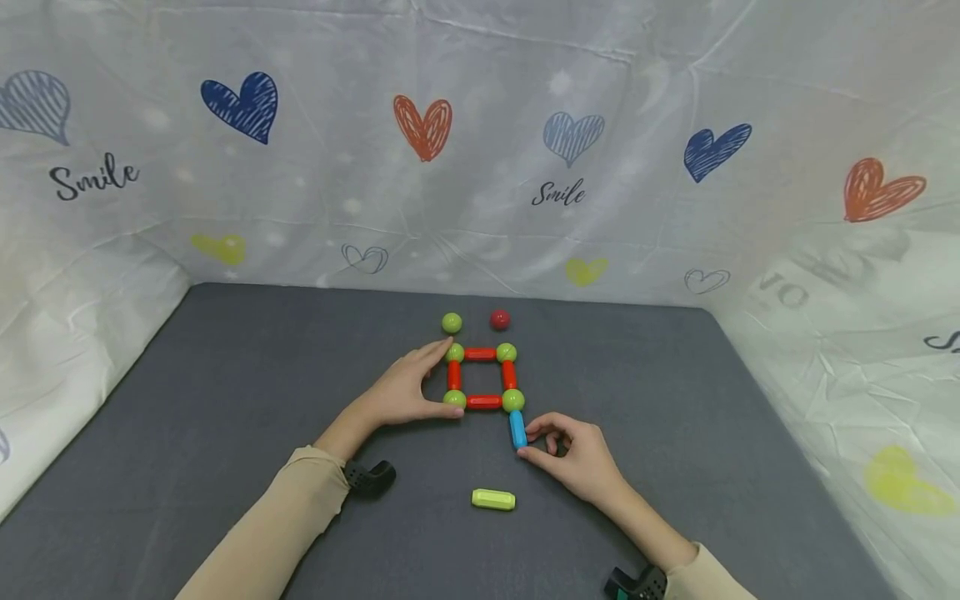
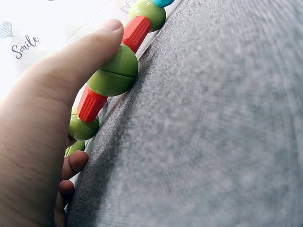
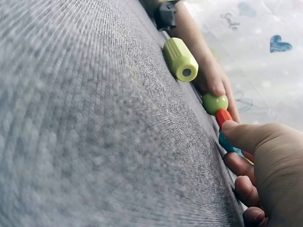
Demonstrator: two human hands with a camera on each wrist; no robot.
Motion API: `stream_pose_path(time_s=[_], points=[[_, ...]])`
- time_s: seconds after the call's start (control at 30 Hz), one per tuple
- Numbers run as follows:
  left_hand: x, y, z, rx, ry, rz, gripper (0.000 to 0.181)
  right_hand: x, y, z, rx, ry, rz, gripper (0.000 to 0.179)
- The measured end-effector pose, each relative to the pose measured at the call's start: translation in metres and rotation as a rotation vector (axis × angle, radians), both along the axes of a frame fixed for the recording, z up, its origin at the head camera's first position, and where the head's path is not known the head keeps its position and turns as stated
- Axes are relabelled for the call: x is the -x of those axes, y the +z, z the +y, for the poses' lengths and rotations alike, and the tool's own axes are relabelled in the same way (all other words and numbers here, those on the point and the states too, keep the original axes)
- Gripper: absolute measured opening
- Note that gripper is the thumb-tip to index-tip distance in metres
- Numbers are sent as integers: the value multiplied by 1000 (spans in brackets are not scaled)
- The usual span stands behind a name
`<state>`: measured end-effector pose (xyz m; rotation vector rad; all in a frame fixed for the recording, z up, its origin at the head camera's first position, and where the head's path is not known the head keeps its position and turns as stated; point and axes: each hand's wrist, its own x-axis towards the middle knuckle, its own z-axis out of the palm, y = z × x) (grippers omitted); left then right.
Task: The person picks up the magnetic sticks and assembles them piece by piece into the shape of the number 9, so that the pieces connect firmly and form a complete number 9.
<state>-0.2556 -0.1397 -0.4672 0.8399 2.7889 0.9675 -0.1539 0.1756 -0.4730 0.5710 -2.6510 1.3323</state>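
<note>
A square of red magnetic rods joined by green balls at its corners lies on the grey table. My left hand grips its left side, with the thumb on the near-left green ball and the fingertips at the far-left one. From the near-right ball, a blue rod points toward me. Thumb and fingers of my right hand pinch the blue rod near its free end. In the right wrist view, the thumb partly hides the blue rod.
A yellow-green rod lies in front of the square, between the forearms. Beyond the square sit a loose green ball and a red ball. A white sheet printed with hearts hangs behind the table.
</note>
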Motion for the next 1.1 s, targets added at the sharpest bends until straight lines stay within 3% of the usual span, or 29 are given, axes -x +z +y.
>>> stream_pose_path(time_s=[0.47,0.9,1.1], points=[[1,1,0,10,-1,2,117,0,0,-1,-4,-4,8,17],[-2,-1,-3,11,15,-12,118,2,2,-1,93,0,-42,12],[-1,2,-2,-4,-5,-6,117,16,12,1,154,-10,-24,18]])
